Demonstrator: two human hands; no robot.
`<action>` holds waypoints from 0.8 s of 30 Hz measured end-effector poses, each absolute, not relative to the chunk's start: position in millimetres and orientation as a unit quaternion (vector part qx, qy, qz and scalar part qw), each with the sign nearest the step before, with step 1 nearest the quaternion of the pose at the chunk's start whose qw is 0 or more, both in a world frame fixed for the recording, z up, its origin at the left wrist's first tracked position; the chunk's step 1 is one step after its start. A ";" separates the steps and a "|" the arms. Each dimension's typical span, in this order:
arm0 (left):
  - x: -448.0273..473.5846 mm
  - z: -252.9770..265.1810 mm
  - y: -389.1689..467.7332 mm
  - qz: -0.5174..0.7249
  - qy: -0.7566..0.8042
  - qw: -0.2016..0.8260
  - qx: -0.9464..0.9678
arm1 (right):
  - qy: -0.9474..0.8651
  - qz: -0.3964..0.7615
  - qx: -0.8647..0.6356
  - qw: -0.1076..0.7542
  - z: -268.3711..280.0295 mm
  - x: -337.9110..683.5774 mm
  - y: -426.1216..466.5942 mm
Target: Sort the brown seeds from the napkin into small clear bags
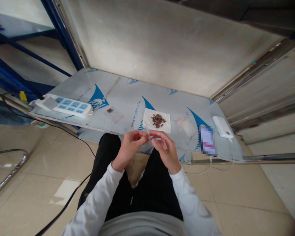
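Because the hands work right at the table's near edge, anything that slips could drop to the lap or floor. The left hand (135, 141) seems to pinch a thin clear bag (148, 134) between its fingertips, at the centre of the dial; the right hand (163, 146) has its fingers curved and partly spread beside it, and whether they grip it I cannot tell. Such flimsy film could slide away if the pinch loosens. At twelve o'clock, just beyond, small brown pieces (158, 121) lie heaped on a white sheet (166, 127); a stray knuckle catching the sheet could scatter them.

Toward half past two sits a pile of clear bags (187, 127). At three o'clock lie a phone (207, 139) and, farther out, a white device (222, 127); a snagged white cable (210, 161) might drag the phone. Toward ten o'clock rests another clear bag with something brown inside (113, 115), then a power strip (72, 106).
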State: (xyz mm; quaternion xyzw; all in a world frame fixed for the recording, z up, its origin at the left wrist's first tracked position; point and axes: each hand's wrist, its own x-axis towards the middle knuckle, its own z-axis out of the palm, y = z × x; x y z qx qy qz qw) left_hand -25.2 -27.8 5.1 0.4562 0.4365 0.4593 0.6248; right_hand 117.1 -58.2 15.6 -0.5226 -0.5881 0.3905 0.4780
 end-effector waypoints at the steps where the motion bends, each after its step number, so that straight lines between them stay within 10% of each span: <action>1: -26.1 4.8 -30.0 0.457 0.422 0.620 0.478 | -0.560 0.414 -0.529 0.484 15.8 116.8 -58.7; 6: -30.7 5.1 -40.1 0.395 0.458 0.511 0.611 | -0.555 0.421 -0.570 0.436 11.1 119.7 -55.5; 13: -32.1 18.5 -54.8 0.325 0.628 0.287 0.646 | -0.627 0.077 -0.688 0.358 10.0 119.0 -68.4; 24: -36.4 35.9 -55.6 0.346 0.540 0.435 0.632 | -0.653 0.438 -0.412 0.460 5.4 123.5 -73.6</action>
